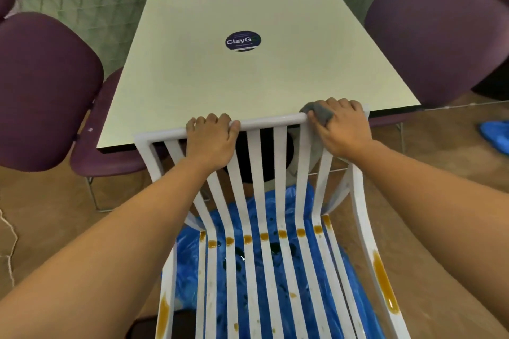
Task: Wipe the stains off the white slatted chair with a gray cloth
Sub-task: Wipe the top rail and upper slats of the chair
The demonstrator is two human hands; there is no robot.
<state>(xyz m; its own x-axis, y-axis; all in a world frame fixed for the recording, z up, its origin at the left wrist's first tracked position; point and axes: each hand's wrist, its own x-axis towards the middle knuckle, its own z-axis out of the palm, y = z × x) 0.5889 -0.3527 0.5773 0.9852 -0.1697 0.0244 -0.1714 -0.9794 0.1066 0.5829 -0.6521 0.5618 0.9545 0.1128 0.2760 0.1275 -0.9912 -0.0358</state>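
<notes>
Hands apart on top rail point(270, 121) of white slatted chair point(281, 173): left hand point(212, 140) grips rail, right hand point(341, 129) clamps soft gray cloth point(316, 111) there. Chair seems light, stiff. Stains point(384, 281) below hands, on seat and frame.

The light is soft, even and fairly bright, and the shadows are weak. A small sheen lies on the top rail of the chair point(270, 120) and on the wet stains point(382, 281). The wide lens bends the edges of the table point(192, 77), and the picture corners look soft.
</notes>
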